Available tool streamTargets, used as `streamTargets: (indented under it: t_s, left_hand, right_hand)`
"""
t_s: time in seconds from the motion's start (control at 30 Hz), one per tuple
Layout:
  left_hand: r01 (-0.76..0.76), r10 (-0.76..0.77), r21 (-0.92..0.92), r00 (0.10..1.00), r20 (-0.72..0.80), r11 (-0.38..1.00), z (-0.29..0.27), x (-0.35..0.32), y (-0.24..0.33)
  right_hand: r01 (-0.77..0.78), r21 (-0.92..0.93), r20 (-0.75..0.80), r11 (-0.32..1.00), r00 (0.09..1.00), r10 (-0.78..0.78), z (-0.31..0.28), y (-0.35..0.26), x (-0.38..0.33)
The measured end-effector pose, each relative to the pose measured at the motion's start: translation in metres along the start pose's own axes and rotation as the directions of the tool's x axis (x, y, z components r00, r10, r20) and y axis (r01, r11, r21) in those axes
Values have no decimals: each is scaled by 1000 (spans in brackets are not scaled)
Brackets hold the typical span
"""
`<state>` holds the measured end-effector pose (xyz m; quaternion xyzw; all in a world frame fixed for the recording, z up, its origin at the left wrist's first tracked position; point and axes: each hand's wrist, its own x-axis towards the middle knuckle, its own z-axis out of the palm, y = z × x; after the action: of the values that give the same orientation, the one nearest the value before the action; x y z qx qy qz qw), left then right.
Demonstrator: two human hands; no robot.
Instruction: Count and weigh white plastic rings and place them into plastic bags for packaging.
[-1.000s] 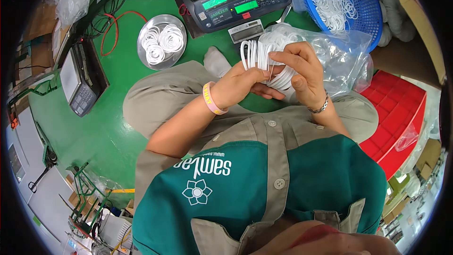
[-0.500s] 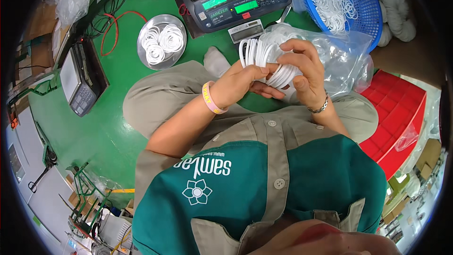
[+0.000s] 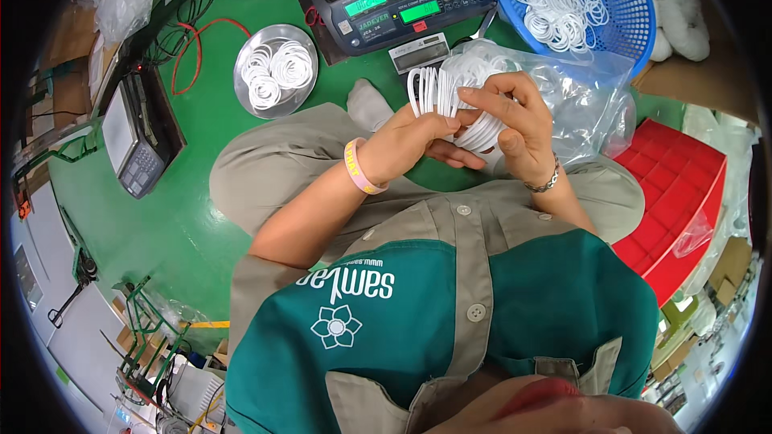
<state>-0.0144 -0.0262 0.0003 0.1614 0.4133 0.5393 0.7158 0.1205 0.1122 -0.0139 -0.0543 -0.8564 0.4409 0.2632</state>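
Metal plate point(image 3: 302, 95) carries bunched rings point(image 3: 290, 64), apparently done. Left hand point(image 3: 406, 138) grips white rings point(image 3: 435, 92), between both hands; right hand point(image 3: 521, 119) touches them, can't tell if gripping. That bunch looks mid-handling. Blue basket point(image 3: 627, 18): loose rings point(image 3: 556, 20), probably not done.

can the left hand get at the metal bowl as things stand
Probably yes: the metal bowl is uncovered off to the left, with only a trouser leg, socked foot and green floor apparently between. The left hand does hold white rings, so it looks busy.
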Motion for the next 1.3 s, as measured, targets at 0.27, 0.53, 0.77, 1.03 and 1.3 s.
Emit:
streamTargets:
  t_s: [0.27, 0.53, 0.77, 1.03, 1.3]
  left_hand:
    - [-12, 12, -23, 1000, -14, 1000, -2, 0, -5]
    - [74, -74, 6, 997, 10, 997, -7, -3, -4]
    - [107, -109, 46, 993, 50, 993, -8, -3, -7]
    - [229, -231, 26, 968, 102, 973, -1, 9, -16]
    - [174, -174, -45, 985, 7, 984, 14, 17, -18]
  right_hand:
    - [23, -9, -19, 1000, 1000, -23, 0, 5, -3]
    - [-74, -75, 37, 994, 996, 77, -3, -7, 0]
    - [27, -35, 144, 999, 989, -22, -23, -16, -1]
    - [-188, 2, 445, 982, 880, 167, -48, -28, -15]
    - [-149, -250, 229, 957, 951, 208, -45, -22, -36]
